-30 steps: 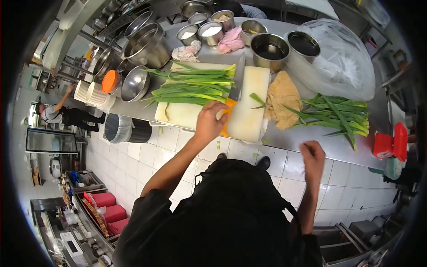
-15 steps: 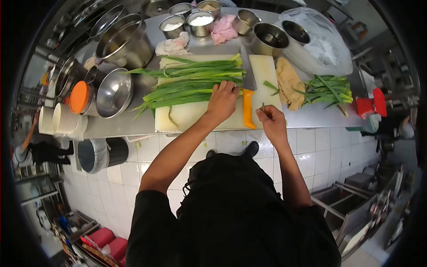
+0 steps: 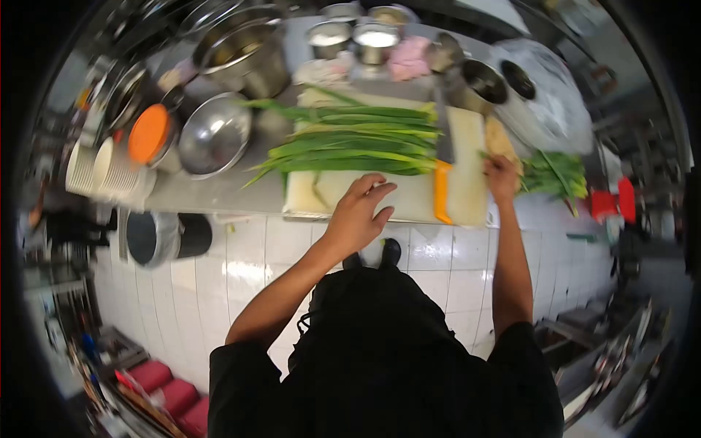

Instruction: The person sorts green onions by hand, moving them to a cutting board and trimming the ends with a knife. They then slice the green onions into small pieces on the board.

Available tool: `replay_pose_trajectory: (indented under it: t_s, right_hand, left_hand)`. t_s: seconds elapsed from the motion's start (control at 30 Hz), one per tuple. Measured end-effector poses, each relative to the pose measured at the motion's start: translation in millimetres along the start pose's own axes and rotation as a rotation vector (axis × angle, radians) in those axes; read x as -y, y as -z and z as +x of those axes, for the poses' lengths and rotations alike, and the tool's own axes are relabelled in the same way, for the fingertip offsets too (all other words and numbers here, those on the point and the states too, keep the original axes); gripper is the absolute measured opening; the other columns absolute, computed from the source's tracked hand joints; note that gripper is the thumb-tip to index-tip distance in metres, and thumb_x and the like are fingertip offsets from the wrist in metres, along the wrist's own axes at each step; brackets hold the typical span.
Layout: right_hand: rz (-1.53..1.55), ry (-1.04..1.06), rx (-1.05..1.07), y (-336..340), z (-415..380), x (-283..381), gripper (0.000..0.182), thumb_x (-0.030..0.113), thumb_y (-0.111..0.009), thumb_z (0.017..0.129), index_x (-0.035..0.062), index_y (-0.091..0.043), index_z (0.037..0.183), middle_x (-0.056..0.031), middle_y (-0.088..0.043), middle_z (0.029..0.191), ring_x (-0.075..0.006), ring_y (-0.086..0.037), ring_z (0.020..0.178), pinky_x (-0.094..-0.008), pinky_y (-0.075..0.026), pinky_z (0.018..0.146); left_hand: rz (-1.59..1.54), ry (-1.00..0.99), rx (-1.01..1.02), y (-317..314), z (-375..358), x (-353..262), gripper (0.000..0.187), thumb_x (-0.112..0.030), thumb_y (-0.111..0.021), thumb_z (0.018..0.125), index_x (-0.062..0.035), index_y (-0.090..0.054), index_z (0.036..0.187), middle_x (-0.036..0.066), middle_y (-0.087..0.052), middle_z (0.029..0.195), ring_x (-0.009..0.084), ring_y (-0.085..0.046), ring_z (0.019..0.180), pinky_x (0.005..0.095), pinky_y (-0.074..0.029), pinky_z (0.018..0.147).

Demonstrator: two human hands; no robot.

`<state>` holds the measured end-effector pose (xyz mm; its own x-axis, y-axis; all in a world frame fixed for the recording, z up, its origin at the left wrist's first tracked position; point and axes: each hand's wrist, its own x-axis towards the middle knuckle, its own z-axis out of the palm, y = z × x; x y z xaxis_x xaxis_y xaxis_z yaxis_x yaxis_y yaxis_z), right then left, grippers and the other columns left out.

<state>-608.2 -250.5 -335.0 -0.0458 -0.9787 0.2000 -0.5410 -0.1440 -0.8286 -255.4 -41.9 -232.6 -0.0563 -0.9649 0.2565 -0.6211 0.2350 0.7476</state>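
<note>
A white cutting board (image 3: 467, 197) lies on the steel counter with a pile of long green leeks (image 3: 350, 139) across its far half. A cleaver with an orange handle (image 3: 441, 191) rests on the board, blade pointing away. My left hand (image 3: 358, 212) hovers over the board's near edge, fingers spread, holding nothing. My right hand (image 3: 501, 175) reaches to the board's right edge, beside a beige cloth (image 3: 498, 137) and a second bunch of greens (image 3: 555, 175). Whether it pinches a small green piece is unclear.
Steel pots (image 3: 241, 51), bowls (image 3: 215, 135) and small tins (image 3: 376, 40) crowd the back and left of the counter. An orange lid (image 3: 149, 133) and stacked white plates (image 3: 102, 168) sit at left. A plastic bag (image 3: 548, 102) lies at right, a bin (image 3: 164, 237) below.
My right hand has moved from the board's near edge out to its right side by the cloth. My left hand has lifted off the leeks and drawn back toward me.
</note>
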Motion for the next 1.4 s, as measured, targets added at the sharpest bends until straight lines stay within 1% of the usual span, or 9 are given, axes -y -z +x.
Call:
replay_pose_trajectory:
  t_s: [0.2,0.3,0.43,0.5,0.7,0.83,0.93,1.13,1.4]
  right_hand:
    - [-0.103,0.206,-0.284,11,42,97,0.02,0.008,-0.06,0.094,-0.0033,-0.065,0.11,-0.0067,-0.067,0.094,-0.0159,-0.06,0.077,-0.0263,-0.048,0.066]
    - [1.303,0.119,0.229,-26,37,263,0.023,0.013,-0.057,0.097,-0.0045,-0.058,0.113,-0.0079,-0.058,0.09,-0.0127,-0.042,0.062,-0.0252,-0.034,0.06]
    - [1.67,0.581,0.602,-92,-58,455,0.026,0.011,-0.049,0.097,-0.0088,-0.053,0.114,-0.0127,-0.053,0.095,-0.0132,-0.036,0.066,-0.0291,-0.036,0.066]
    - [1.655,0.388,0.236,-147,-146,535,0.03,0.014,-0.049,0.096,-0.0082,-0.052,0.116,-0.0114,-0.053,0.095,-0.0147,-0.037,0.067,-0.0289,-0.037,0.067]
    - [1.152,0.051,0.985,-472,-369,661,0.053,0.026,-0.048,0.099,0.0048,-0.031,0.144,-0.0137,-0.043,0.127,-0.0236,-0.051,0.099,-0.0387,-0.044,0.085]
    - [0.94,-0.211,1.406,-533,-409,609,0.067,0.033,-0.049,0.1,0.0105,-0.02,0.156,-0.0179,-0.035,0.151,-0.0257,-0.06,0.111,-0.0403,-0.051,0.085]
    - [0.747,-0.249,1.504,-493,-412,521,0.062,0.021,-0.058,0.094,0.0046,-0.034,0.148,-0.0102,-0.062,0.109,-0.0166,-0.065,0.073,-0.0298,-0.049,0.052]
    - [0.732,-0.231,1.493,-373,-342,309,0.016,0.006,-0.061,0.081,0.0011,-0.065,0.095,-0.0054,-0.067,0.074,-0.0148,-0.065,0.062,-0.0292,-0.051,0.06]
    - [0.246,-0.021,0.501,-125,-153,231,0.018,0.007,-0.067,0.09,0.0015,-0.066,0.107,-0.006,-0.067,0.087,-0.0113,-0.063,0.074,-0.0265,-0.052,0.066]
  left_hand:
    - [-0.056,0.631,-0.354,83,-133,19,0.027,-0.005,-0.073,0.083,-0.004,-0.069,0.11,0.009,-0.067,0.102,0.0189,-0.063,0.081,0.0302,-0.052,0.07]
    - [-0.059,0.727,-0.57,87,-198,19,0.027,-0.006,-0.073,0.083,-0.0042,-0.069,0.11,0.008,-0.066,0.099,0.0181,-0.062,0.078,0.0296,-0.051,0.069]
    - [-0.183,0.859,-0.797,82,-255,-6,0.03,-0.008,-0.073,0.085,-0.0034,-0.067,0.115,0.005,-0.066,0.097,0.0125,-0.058,0.073,0.0273,-0.049,0.066]
    - [-0.255,0.917,-0.914,71,-275,-12,0.031,-0.009,-0.073,0.086,-0.0029,-0.067,0.116,0.004,-0.066,0.097,0.0106,-0.057,0.073,0.0261,-0.049,0.064]
    - [-0.301,1.037,-1.163,56,-308,-29,0.03,-0.012,-0.073,0.087,-0.0028,-0.068,0.115,0.006,-0.068,0.096,0.0127,-0.062,0.074,0.0264,-0.05,0.063]
    - [-0.31,1.052,-1.264,52,-323,-32,0.029,-0.009,-0.073,0.087,-0.0014,-0.068,0.115,0.005,-0.068,0.093,0.0092,-0.061,0.074,0.0245,-0.049,0.064]
    - [-0.427,1.059,-1.296,46,-333,-22,0.029,-0.007,-0.071,0.088,0.0007,-0.067,0.116,0.003,-0.067,0.09,0.0081,-0.06,0.075,0.0236,-0.049,0.067]
    - [-0.361,0.943,-0.987,88,-287,7,0.025,-0.008,-0.07,0.089,0.0029,-0.067,0.112,0.003,-0.067,0.089,0.0073,-0.058,0.074,0.0233,-0.048,0.066]
    - [-0.089,0.274,-0.241,88,-83,2,0.024,-0.004,-0.074,0.08,-0.0011,-0.068,0.104,0.012,-0.067,0.095,0.0253,-0.065,0.079,0.0347,-0.052,0.07]
